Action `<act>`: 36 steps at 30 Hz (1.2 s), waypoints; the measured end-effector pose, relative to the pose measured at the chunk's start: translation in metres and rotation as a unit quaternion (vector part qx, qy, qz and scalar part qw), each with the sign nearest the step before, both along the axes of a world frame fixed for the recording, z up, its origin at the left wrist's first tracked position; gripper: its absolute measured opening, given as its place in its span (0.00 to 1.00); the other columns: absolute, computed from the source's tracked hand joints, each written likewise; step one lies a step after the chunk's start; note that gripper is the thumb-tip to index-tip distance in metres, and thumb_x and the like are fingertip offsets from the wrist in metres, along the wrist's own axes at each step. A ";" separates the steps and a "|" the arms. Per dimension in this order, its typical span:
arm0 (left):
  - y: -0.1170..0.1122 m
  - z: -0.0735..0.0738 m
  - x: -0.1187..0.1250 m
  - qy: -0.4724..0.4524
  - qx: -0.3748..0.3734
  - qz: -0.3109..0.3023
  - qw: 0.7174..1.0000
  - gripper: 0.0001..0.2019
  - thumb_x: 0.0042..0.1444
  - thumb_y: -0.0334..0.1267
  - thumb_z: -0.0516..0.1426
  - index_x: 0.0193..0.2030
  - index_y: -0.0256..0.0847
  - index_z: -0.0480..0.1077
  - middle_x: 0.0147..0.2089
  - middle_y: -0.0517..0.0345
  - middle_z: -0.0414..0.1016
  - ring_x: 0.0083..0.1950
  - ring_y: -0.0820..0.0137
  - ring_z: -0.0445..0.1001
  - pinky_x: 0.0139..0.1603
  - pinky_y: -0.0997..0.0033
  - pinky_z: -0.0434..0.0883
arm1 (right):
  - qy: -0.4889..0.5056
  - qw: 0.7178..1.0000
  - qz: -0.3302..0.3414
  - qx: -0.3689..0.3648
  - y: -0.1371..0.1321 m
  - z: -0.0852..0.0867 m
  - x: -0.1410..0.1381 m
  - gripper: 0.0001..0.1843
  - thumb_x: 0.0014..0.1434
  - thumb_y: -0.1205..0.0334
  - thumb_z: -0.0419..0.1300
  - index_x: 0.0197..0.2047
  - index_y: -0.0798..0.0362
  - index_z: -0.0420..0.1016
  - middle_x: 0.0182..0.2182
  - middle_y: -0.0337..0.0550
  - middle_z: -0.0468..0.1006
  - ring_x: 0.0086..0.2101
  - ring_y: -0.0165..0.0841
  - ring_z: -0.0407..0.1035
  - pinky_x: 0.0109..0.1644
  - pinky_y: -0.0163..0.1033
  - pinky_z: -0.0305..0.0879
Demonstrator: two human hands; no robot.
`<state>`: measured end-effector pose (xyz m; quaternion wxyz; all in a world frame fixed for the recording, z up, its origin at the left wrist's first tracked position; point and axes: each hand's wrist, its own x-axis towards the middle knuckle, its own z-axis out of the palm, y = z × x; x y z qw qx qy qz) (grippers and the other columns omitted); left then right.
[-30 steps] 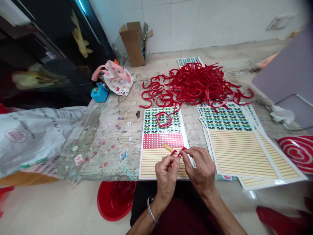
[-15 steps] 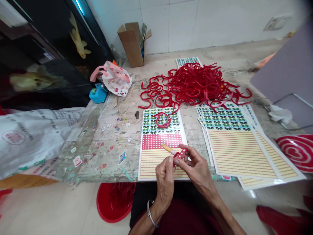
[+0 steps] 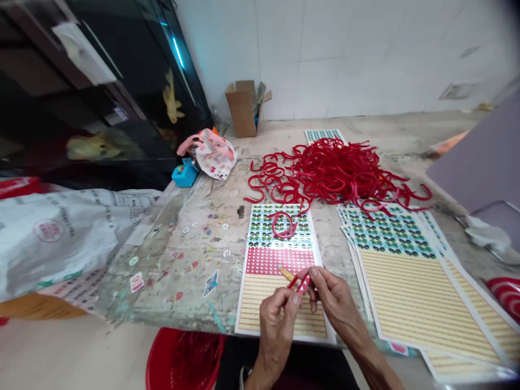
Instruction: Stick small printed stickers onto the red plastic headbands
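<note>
My left hand (image 3: 278,322) pinches the lower end of a short red strip with white marks (image 3: 303,284), between thumb and forefinger. At its upper end, the fingertips of my right hand (image 3: 339,300) are closed on the same strip. A pointed yellowish stick-like tool (image 3: 286,274) juts out leftward by my right fingers; how it is held is partly hidden. Beneath both hands lies a sticker sheet (image 3: 264,306) with green-and-blue, red and yellow striped sections. One loose curled red cord (image 3: 283,225) rests on its upper part.
Behind the sheet, a heap of curled red cords (image 3: 337,170) spreads over the worn table (image 3: 170,292). More sticker sheets (image 3: 410,292) overlap at the right. A pink-handled bag (image 3: 215,157), blue holder (image 3: 184,173) and cardboard box (image 3: 241,111) stand farther back. Below is a red basket (image 3: 156,360).
The camera view has shifted, so the table sits lower and farther right. My hands have turned the strip to a steeper slant, and my left fingers now grip its lower end.
</note>
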<state>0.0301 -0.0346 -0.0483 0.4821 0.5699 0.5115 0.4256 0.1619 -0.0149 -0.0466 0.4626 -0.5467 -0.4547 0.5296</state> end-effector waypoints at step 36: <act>0.056 -0.012 -0.016 -0.023 -0.069 0.008 0.997 0.13 0.55 0.43 0.53 0.37 0.36 0.73 0.34 0.54 0.77 0.33 0.69 0.73 0.36 0.72 0.68 | 0.496 0.861 0.002 -0.115 0.082 -0.014 0.033 0.06 0.52 0.69 0.62 0.36 0.56 0.71 0.25 0.35 0.68 0.20 0.19 0.62 0.22 0.21 0.65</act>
